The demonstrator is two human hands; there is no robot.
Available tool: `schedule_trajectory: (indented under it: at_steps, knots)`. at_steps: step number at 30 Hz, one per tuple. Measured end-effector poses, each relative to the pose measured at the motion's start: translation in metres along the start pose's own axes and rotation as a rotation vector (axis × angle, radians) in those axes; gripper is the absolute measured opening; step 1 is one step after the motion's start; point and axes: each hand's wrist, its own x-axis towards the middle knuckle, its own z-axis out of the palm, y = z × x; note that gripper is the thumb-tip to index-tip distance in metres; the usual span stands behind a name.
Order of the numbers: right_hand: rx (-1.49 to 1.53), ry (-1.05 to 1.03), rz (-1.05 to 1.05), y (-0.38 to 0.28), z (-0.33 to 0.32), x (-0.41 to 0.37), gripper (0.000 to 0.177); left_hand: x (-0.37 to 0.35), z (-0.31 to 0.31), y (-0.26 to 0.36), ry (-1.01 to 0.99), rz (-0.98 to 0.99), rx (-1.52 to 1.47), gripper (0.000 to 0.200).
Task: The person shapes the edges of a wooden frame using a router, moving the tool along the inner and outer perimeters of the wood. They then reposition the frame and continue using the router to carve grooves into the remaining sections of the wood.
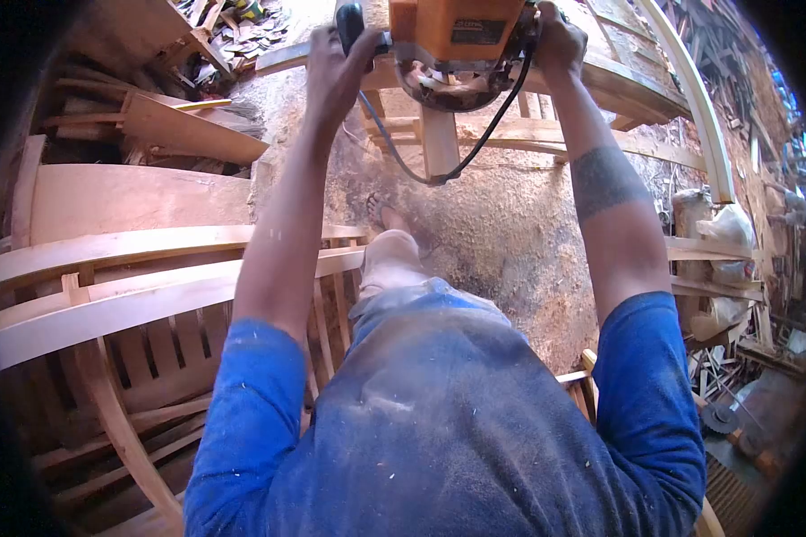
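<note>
An orange power tool (457, 36) with a round metal base rests on a wooden piece at the top centre. My left hand (336, 67) is closed at its left side, by the black knob handle (350, 25). My right hand (560, 38) grips the tool's right side, its fingers partly hidden behind the body. A black cable (501, 116) loops below the tool, passing in front of an upright wooden post (440, 143). Long wooden rails (631, 89) extend to the right beneath the tool.
Slatted wooden frames (125, 304) stand at the left, beside a broad board (139, 201). Scrap wood lies at the upper left. A curved wooden strip (698, 98) and plastic bags (730, 234) are at the right. Sawdust covers the floor (510, 242) around my foot (390, 217).
</note>
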Motion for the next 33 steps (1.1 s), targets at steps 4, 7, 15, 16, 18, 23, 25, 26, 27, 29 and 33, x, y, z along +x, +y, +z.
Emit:
schedule_trajectory:
  at_steps: [4, 7, 15, 16, 18, 23, 25, 26, 27, 29, 33]
  knots:
    - [-0.263, 0.093, -0.241, -0.004, -0.003, 0.000, 0.013, -0.114, -0.016, -0.025, -0.018, -0.822, -0.012, 0.057]
    - [-0.267, 0.044, -0.217, -0.013, -0.007, 0.001, 0.014, -0.167, 0.007, -0.005, -0.249, -1.303, -0.399, 0.054]
    - [-0.277, 0.120, -0.249, 0.017, 0.013, 0.000, 0.010, -0.049, -0.050, -0.010, -0.124, -0.555, 0.660, 0.064]
    - [-0.363, 0.050, -0.206, 0.008, 0.007, 0.002, 0.009, -0.031, -0.042, 0.002, 0.051, -0.304, 0.346, 0.059]
    - [-0.518, -0.034, -0.142, 0.009, 0.014, -0.001, 0.009, 0.008, -0.020, 0.011, 0.036, -0.148, -0.029, 0.061]
    - [-0.473, 0.036, -0.154, 0.004, 0.007, 0.000, 0.007, 0.037, 0.009, -0.002, -0.063, -0.312, -0.151, 0.017]
    - [-0.397, 0.018, -0.095, 0.003, 0.003, -0.004, 0.007, 0.032, 0.014, -0.002, -0.001, -0.302, -0.125, 0.015]
    - [-0.371, -0.025, -0.047, -0.001, 0.000, -0.004, 0.007, 0.033, 0.016, -0.003, 0.011, -0.316, -0.146, 0.014]
    - [-0.346, -0.066, -0.001, -0.004, -0.001, -0.001, 0.007, 0.034, 0.017, -0.005, 0.025, -0.328, -0.167, 0.014]
    - [-0.016, -0.032, 0.213, -0.017, -0.004, 0.003, 0.005, 0.036, 0.026, -0.004, 0.083, -0.286, -0.198, 0.009]
    - [-0.312, 0.041, -0.193, 0.002, 0.010, 0.007, 0.008, 0.043, 0.030, -0.007, 0.116, -0.286, -0.223, 0.009]
